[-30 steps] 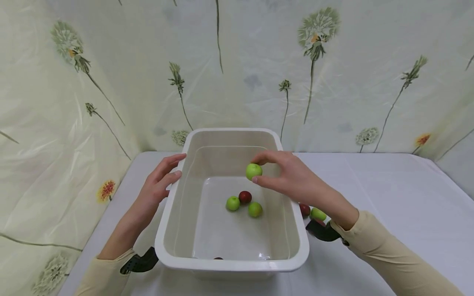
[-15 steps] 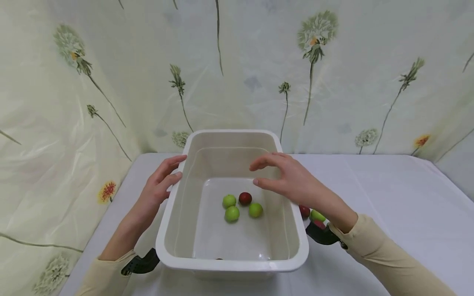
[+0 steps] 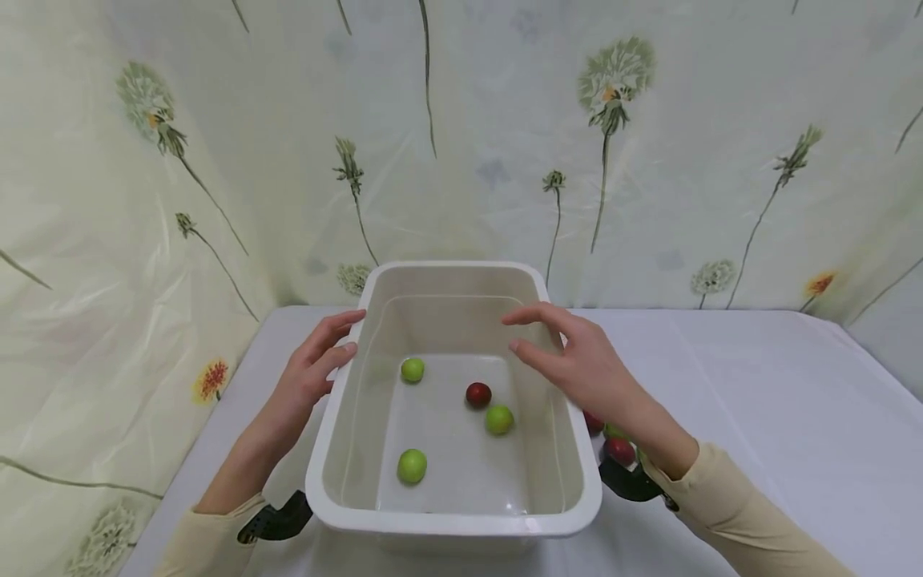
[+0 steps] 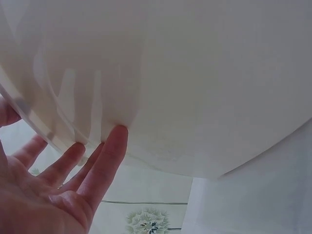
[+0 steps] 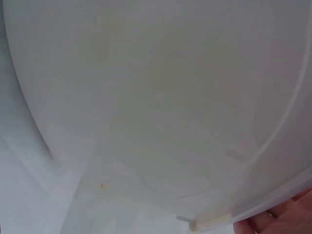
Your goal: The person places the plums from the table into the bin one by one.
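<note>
A deep white plastic tub (image 3: 454, 522) stands in front of me. Inside it lie a green apple (image 3: 413, 369) by the left wall, another green apple (image 3: 412, 466) nearer the front, and a red apple (image 3: 478, 395) beside a third green apple (image 3: 499, 419). My left hand (image 3: 306, 377) is at the tub's left rim, and its extended fingertips (image 4: 117, 134) touch the outer wall in the left wrist view. Over the right rim my right hand (image 3: 591, 361) reaches, thumb and fingers spread apart with nothing between them. Most of it is hidden in the right wrist view.
Outside the tub, under my right forearm, sit a red apple (image 3: 618, 450) and other fruit, partly covered by the arm and wrist strap. A white cloth covers the table (image 3: 757, 401). Flower-printed sheeting (image 3: 476, 160) hangs behind and at the left.
My right hand let go of a green apple into the tub and drew back slightly right. Two green apples rolled apart, one toward the back left, one toward the front. The left hand stayed.
</note>
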Tool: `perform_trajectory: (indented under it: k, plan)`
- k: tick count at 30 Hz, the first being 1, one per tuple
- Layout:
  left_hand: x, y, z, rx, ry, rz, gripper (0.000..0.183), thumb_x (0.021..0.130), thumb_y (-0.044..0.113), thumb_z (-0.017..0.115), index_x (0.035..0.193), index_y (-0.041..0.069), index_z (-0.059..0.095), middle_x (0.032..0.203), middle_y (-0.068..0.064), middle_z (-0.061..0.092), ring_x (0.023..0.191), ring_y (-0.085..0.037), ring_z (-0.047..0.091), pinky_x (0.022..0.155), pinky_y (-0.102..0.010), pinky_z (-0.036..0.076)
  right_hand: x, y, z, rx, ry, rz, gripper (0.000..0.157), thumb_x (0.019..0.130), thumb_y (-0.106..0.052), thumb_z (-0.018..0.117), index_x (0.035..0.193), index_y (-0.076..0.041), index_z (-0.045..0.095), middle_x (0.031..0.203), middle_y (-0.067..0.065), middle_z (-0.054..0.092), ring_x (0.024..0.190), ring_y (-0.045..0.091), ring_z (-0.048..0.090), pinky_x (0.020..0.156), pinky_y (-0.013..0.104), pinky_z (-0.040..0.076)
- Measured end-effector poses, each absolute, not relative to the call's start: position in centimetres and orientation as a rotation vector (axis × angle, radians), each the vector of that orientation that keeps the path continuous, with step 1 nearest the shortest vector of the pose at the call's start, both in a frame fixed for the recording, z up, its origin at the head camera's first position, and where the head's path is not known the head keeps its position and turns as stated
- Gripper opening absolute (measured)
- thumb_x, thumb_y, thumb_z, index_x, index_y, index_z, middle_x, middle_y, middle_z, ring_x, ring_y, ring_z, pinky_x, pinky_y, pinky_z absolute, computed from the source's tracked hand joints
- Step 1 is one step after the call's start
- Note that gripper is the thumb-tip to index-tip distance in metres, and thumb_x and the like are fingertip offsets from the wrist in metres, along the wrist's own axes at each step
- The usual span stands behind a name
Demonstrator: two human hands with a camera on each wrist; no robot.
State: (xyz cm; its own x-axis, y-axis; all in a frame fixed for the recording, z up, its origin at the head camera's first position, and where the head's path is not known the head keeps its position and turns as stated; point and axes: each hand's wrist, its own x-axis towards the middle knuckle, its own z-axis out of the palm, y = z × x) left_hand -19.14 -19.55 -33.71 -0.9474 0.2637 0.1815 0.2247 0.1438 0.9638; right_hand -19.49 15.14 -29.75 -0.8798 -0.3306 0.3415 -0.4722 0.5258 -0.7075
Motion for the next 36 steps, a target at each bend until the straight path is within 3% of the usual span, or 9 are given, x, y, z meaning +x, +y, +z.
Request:
perform_trajectory:
  k: [3,10,18,36]
  plan:
    - [-19.1,-19.5,-33.8,0.499,2.355,1.968,0.045,0.104,0.032,0.045,0.147,0.019,0.041,0.147,-0.007,0.041,0.12,-0.032,0.052,0.084,-0.044,0.052,-19.1,15.6,-30.0,0.622,-2.576,1.249,0.031,0.096,-0.036,0.064,0.125,-0.025,0.064,0.131,-0.005,0.058,0.125,0.019,0.049,0.089,0.046,0.051]
    - [-19.1,-19.6,-33.9,0.498,2.358,1.975,0.046,0.104,0.032,0.045,0.147,0.018,0.04,0.148,-0.007,0.041,0.119,-0.032,0.052,0.085,-0.046,0.051,-18.0,17.6,-30.6,0.555,-2.512,1.214,0.035,0.099,-0.032,0.06,0.131,-0.02,0.06,0.133,-0.005,0.056,0.124,0.02,0.049,0.099,0.05,0.04]
    - [-19.0,-19.5,-34.0,0.518,2.35,1.984,0.046,0.104,0.033,0.045,0.148,0.02,0.04,0.148,-0.005,0.041,0.12,-0.031,0.053,0.086,-0.047,0.052,-16.8,20.9,-32.1,0.406,-2.564,1.141,0.038,0.101,-0.034,0.056,0.135,-0.018,0.058,0.136,0.0,0.055,0.119,0.03,0.051,0.092,0.057,0.041]
    - [-19.1,-19.5,-34.0,0.506,2.347,1.989,0.045,0.104,0.033,0.044,0.147,0.019,0.041,0.149,-0.005,0.039,0.121,-0.032,0.051,0.084,-0.045,0.052,-14.5,26.4,-35.3,0.18,-2.738,0.983,0.051,0.098,-0.042,0.059,0.14,-0.015,0.052,0.138,0.014,0.052,0.116,0.043,0.049,0.08,0.06,0.045]
